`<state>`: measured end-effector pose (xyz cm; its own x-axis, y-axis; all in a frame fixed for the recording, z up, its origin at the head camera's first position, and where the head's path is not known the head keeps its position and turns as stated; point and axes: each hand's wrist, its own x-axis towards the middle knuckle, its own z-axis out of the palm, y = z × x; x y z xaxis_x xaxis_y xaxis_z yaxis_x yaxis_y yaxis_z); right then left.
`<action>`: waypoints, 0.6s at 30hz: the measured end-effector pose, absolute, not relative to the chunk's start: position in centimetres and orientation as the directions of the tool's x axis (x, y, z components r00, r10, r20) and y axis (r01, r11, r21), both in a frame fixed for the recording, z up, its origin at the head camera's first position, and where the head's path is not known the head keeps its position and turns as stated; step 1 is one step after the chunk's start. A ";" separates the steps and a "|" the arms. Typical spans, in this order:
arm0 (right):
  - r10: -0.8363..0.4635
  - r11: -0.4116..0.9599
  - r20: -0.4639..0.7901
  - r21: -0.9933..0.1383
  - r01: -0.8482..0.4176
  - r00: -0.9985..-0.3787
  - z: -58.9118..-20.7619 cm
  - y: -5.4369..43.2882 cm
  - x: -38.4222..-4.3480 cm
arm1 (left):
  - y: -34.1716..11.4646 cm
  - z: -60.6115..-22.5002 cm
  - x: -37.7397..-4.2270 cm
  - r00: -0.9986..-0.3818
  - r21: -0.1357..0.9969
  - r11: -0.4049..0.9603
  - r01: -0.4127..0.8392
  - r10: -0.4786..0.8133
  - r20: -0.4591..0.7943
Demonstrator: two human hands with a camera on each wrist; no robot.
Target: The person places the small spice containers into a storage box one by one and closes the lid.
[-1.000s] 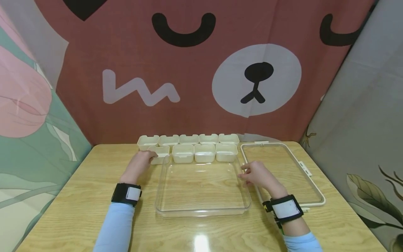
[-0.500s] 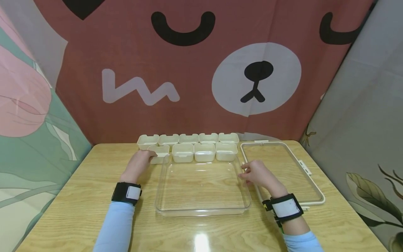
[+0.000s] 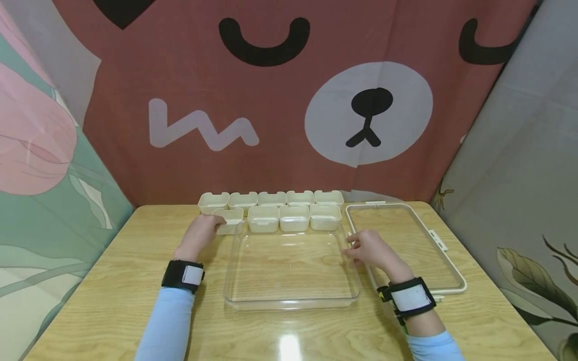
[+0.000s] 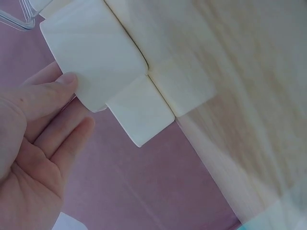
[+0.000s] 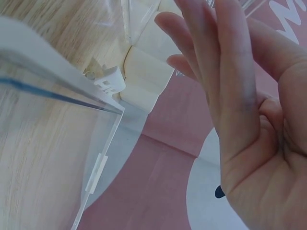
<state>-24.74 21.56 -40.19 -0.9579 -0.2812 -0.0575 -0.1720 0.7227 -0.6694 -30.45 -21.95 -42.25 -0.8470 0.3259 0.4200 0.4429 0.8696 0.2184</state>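
My left hand pinches a small cream box at the left end of the front row, thumb against its wall. In the left wrist view, the thumb lies at the edge of this box, with fingers reaching behind it. A large clear plastic tray stands in front of the boxes. My right hand is at the tray's right wall, fingertips right at the rim. Its fingers look mostly straight in the right wrist view, overlapping the tray's clear edge.
A back row of several cream boxes stands along the curtain. More boxes fill the front row behind the tray. To the right, a clear lid with a white frame and clips lies on the wooden table.
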 end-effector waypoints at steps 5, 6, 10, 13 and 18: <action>-0.280 0.721 -0.063 -0.673 -0.166 -0.958 -40.1 21.5 -24.6 | -22.0 -42.2 -30.5 -0.851 0.213 0.876 0.432 0.319 0.417; -0.285 0.721 -0.062 -0.672 -0.171 -0.957 -40.1 21.5 -24.6 | -22.0 -42.2 -30.5 -0.853 0.211 0.879 0.429 0.317 0.415; -0.294 0.720 -0.057 -0.670 -0.182 -0.954 -40.0 21.6 -24.6 | -22.0 -42.1 -30.4 -0.859 0.206 0.883 0.421 0.316 0.403; -0.290 0.714 -0.062 -0.679 -0.172 -0.955 -40.0 21.7 -24.6 | -21.9 -42.1 -30.4 -0.860 0.201 0.885 0.420 0.318 0.400; -0.293 0.717 -0.059 -0.674 -0.178 -0.954 -40.2 21.7 -24.6 | -21.9 -42.0 -30.4 -0.861 0.195 0.890 0.412 0.310 0.404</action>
